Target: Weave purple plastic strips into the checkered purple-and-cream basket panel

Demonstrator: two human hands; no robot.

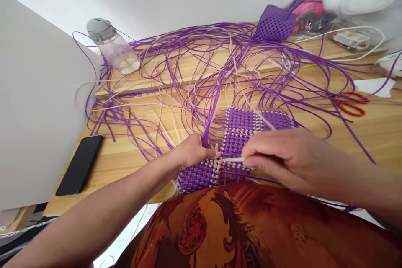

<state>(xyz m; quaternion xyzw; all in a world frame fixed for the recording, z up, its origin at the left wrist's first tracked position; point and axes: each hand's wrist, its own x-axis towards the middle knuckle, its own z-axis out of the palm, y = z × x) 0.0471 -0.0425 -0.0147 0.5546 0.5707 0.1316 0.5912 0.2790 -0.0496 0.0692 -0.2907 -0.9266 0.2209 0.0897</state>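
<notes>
A woven piece of purple and cream plastic cord [238,142] lies at the table's front edge, close to my body. Its left part [197,178] shows a dense purple weave with cream borders. My left hand [194,150] is closed around a bundle of purple strands [212,113], with the thumb near a cream knot. My right hand [276,155] pinches a cream strand [230,160] that runs taut from the weave beside my left thumb. Its far end rises behind the right hand. The fingers partly cover the woven squares.
Loose purple and cream strands spread over the table and the raised ledge [266,66]. A clear bottle with a grey lid [113,46] leans at the back left. A black phone [80,165], red-handled scissors [351,104] and a small purple woven basket [274,24] lie around.
</notes>
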